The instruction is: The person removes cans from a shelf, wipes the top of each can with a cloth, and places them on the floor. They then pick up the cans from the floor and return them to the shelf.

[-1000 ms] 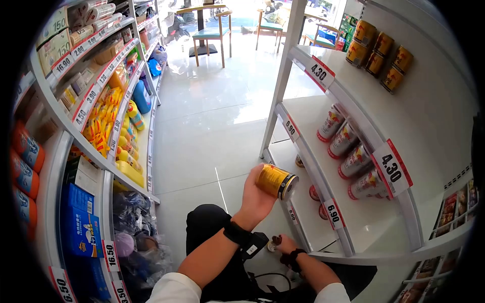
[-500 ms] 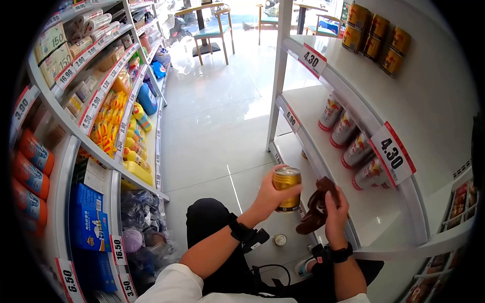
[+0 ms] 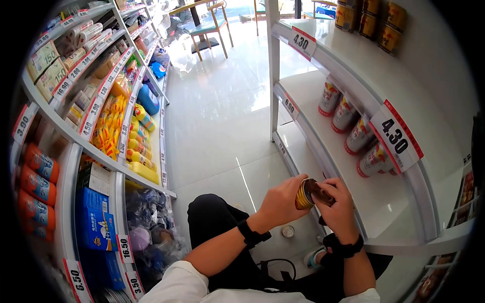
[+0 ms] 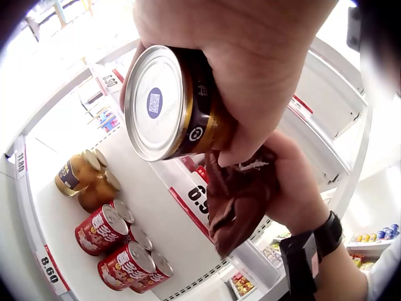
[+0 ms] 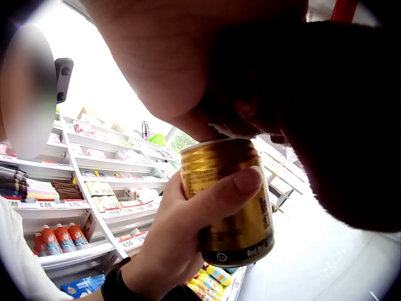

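My left hand grips a gold drink can round its side, with the thumb across the label. In the left wrist view the can's silver base, bearing a round printed code, faces the camera. My right hand holds a crumpled brown cloth right at the can's top. That cloth fills the right side of the right wrist view as a dark mass and hides part of the lid. Below the hands, another small can stands on the floor.
At right a white shelf carries silver-and-red cans and, higher up, gold cans. Red cans stand on a lower shelf. Stocked shelves with orange bottles line the left. Beyond the floor aisle is a chair.
My right hand has risen from the floor with the brown cloth and brought it to the can's top. The left hand has turned the can and moved it right, towards the cloth.
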The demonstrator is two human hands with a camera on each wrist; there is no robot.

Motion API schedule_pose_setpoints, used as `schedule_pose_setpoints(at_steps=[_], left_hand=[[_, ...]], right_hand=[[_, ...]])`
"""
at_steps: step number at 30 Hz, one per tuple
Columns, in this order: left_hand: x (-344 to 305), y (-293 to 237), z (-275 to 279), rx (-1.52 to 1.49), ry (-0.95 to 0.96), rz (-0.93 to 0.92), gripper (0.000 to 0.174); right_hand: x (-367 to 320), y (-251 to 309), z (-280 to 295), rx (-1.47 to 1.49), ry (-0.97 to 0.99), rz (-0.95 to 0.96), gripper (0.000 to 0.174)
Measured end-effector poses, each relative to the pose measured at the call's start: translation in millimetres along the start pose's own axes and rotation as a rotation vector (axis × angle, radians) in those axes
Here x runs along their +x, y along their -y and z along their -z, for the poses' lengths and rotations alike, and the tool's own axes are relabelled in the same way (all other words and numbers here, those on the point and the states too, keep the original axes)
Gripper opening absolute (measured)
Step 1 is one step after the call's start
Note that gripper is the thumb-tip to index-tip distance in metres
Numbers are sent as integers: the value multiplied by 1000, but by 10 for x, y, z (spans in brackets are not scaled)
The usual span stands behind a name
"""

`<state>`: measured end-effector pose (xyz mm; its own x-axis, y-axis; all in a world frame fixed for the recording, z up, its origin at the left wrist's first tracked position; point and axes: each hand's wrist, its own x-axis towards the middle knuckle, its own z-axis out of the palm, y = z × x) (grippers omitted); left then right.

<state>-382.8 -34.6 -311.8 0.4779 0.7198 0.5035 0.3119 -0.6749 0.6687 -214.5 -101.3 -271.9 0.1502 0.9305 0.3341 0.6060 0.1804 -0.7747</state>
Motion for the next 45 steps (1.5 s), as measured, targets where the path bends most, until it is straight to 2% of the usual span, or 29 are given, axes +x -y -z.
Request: schedule_pose_setpoints(at_steps=[2,7,8,10,14,16,20,21,26,29,32,34,35,37,41,43,45], left_hand=[[-6,49,-7,-6,18,-13,69],[-46,122,-6,-36,58,-17,69],[-54,135,2,-31,80,-24,69],[-79,167,16,-26,100,-31,69],[-135,208,22,30,164,-15,70],[-140,208,36,76,161,-10,70],[-103,208,54,263,35,-58,64],[-103,211,45,316,-18,-73,62],[-107,231,44,340,-66,-43,61],[-104,243,71,350,-56,-47,61],[-116,263,78,355,9,-69,62],[-125,262,82,361,57,-92,63],[-126,255,84,339,74,-94,64],[-114,234,94,316,87,-100,66],[-84,176,133,261,150,-55,68],[-85,181,135,242,169,-50,68],[-79,206,111,220,233,-46,68]], right_hand=[[3,-15,-25,0,45,-31,28],[7,-138,-72,318,210,-151,30],[11,-178,-68,318,211,-148,30],[15,-283,-65,211,287,17,31],[29,-211,20,204,400,56,33],[24,-151,63,244,504,-9,35],[2,-170,69,256,545,-79,35],[1,-149,83,179,549,-96,34],[-4,13,75,-31,547,-192,36],[-43,8,15,-139,470,-224,41],[-86,-216,-84,-74,457,-210,44],[-135,-496,-170,230,493,-217,47],[-155,-529,-197,232,485,-220,47],[-168,-574,-223,452,483,-287,49],[-159,-605,-241,574,471,-241,54],[-115,-490,-155,717,531,-343,55],[-98,-491,-119,694,557,-325,54]])
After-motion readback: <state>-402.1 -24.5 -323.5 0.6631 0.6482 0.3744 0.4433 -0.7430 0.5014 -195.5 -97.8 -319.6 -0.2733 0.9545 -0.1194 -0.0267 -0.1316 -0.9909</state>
